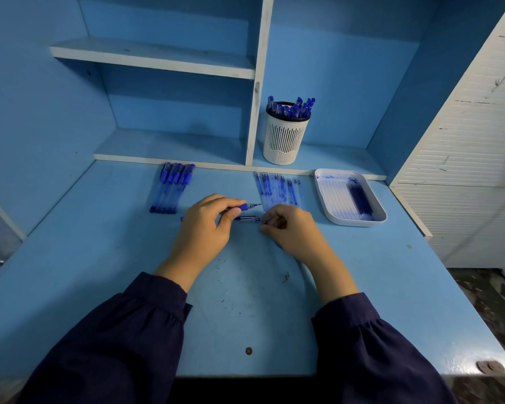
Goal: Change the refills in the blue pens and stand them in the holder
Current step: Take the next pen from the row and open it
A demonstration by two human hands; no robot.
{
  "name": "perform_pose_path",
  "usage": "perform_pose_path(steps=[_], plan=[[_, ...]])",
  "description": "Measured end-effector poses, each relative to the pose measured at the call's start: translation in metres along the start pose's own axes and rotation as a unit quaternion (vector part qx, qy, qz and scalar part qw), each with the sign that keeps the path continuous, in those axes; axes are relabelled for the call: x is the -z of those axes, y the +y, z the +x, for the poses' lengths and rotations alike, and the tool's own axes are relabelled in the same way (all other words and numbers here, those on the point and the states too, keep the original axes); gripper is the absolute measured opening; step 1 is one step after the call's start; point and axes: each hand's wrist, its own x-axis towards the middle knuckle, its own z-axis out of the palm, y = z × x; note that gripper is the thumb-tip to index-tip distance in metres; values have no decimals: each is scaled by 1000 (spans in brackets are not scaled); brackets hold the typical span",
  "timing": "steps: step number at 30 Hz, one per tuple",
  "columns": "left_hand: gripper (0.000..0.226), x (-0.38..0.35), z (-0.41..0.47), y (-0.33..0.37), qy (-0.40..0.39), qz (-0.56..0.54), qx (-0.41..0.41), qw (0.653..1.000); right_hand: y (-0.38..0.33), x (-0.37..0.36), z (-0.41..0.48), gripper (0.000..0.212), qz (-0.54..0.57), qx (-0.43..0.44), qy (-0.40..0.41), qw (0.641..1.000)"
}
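Note:
My left hand [206, 225] grips a blue pen [242, 206] with its bare tip pointing right. Just below it a blue pen cap [250, 218] lies on the desk. My right hand [289, 228] is curled over the desk beside the cap; its fingertips pinch something small that I cannot make out. A row of capped blue pens [172, 188] lies at the back left. Several clear refills [277, 189] lie in a row at the back middle. The white slotted holder [285, 138] stands on the low shelf with several blue pens in it.
A white tray [322, 196] at the back right holds dark blue refills [360, 199] and ink smears. A white shelf divider [255, 112] rises just left of the holder. A white slatted cabinet [464, 156] borders the blue desk [245, 301] on the right.

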Motion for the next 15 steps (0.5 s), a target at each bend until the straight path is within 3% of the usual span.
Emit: perform_pose_path(steps=[8, 15], plan=[[17, 0, -1, -1, -5, 1, 0, 1000, 1, 5, -1, 17, 60, -28, 17, 998], [17, -1, 0, -2, -12, 3, -10, 1000, -14, 6, -4, 20, 238, 11, 24, 971]])
